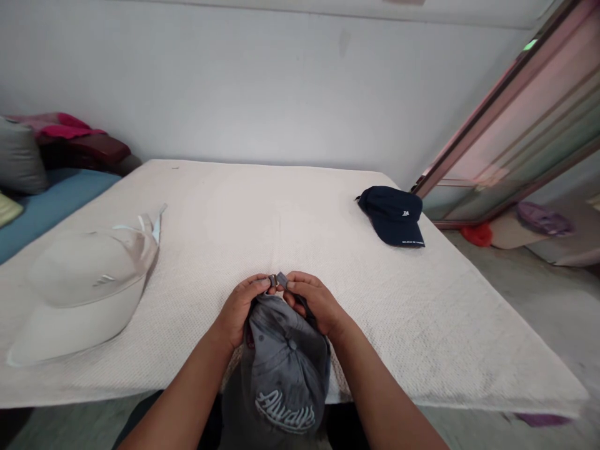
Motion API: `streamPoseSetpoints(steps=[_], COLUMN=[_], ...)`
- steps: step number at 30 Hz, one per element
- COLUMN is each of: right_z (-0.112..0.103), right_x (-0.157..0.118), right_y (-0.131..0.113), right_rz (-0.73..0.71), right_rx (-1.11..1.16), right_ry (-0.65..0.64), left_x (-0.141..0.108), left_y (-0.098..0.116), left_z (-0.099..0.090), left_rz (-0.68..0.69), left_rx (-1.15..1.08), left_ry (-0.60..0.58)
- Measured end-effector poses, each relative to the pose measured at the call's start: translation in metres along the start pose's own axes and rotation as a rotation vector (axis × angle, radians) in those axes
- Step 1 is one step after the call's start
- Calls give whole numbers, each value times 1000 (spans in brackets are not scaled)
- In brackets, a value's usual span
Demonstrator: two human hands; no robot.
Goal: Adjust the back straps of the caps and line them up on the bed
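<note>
A: Where is the washed-grey baseball cap (290, 350), and what has hold of it?

B: At the table's near edge, between the forearms; its "Always" front hangs past the edge and its back opening faces away; the left hand (240, 306) pinches the buckle (273, 281) end of the back band between thumb and fingers; the right hand (319, 303) pinches the strap (282, 279) near its tip; the two ends are close together, though I cannot tell whether one passes through the other.

A: How would you handle that well?

B: I'd hold the buckle square and steady, with the strap flat and gripped close behind its tip; a twist or fold in the soft fabric looks the likeliest snag.

A: And the materials?

B: Faded, streaky fabric, probably cotton; a slack crown creased below its top button; raised pale embroidery; beneath the hands, a whitish tablecloth (210, 237) with a fine, nubbly weave; leftward, a cream cap (89, 262) with a rounded crown and broad visor; far right, a navy cap (389, 209) with small white lettering.
</note>
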State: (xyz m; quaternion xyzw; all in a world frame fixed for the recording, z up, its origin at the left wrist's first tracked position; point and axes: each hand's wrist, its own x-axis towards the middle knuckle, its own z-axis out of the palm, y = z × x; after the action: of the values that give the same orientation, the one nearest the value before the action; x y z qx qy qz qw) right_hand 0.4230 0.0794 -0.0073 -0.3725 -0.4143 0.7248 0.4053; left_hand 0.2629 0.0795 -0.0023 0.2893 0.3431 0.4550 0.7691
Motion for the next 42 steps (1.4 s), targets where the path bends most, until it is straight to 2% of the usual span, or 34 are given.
streamPoseSetpoints(steps=[15, 20, 30, 34, 42], right_z=[-2, -2, -3, -4, -8], right_x=[-2, -1, 0, 0, -1], right_y=[3, 3, 2, 3, 1], right_rz=[20, 44, 51, 68, 76], right_rx=[-20, -31, -14, -14, -26], right_ry=[-21, -30, -32, -66, -141], left_x=[-1, -1, -2, -3, -6], left_y=[-4, -5, -4, -5, -2], left_z=[-1, -3, -1, -2, -2], left_rz=[-52, -77, -59, -74, -126], left_rx=[5, 11, 43, 55, 80], left_ry=[24, -14, -20, 10, -55])
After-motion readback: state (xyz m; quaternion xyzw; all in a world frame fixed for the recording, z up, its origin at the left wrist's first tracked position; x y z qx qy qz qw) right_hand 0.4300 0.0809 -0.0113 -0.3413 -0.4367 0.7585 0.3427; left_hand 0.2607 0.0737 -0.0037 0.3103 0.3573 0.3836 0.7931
